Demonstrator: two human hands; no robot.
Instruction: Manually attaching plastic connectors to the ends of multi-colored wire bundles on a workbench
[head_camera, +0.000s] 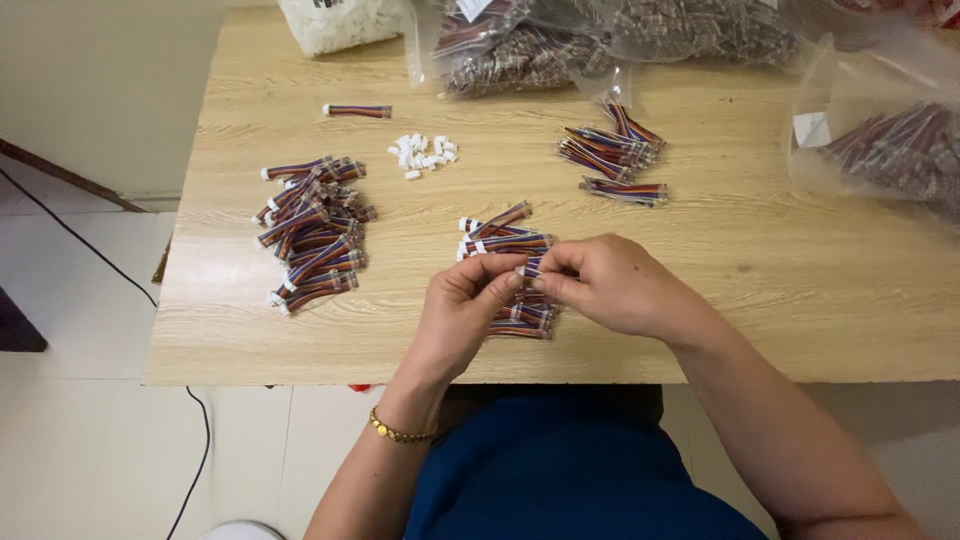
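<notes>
A big light wooden counter (760, 300) is carrying everything. Clear plastic bags (880, 140) full of wire pieces are lying along its far edge. A large heap of short striped wire bundles with white ends (312, 235) is sitting on the left side. A smaller heap of striped wire bundles (612, 155) is resting further back on the right. The left hand (462, 310) and the right hand (610, 285) are meeting near the front edge. Each grip is pinching narrow on one short striped wire bundle (531, 266), right above another little pile (505, 240). Tiny white plastic plugs (424, 155) are lying behind.
</notes>
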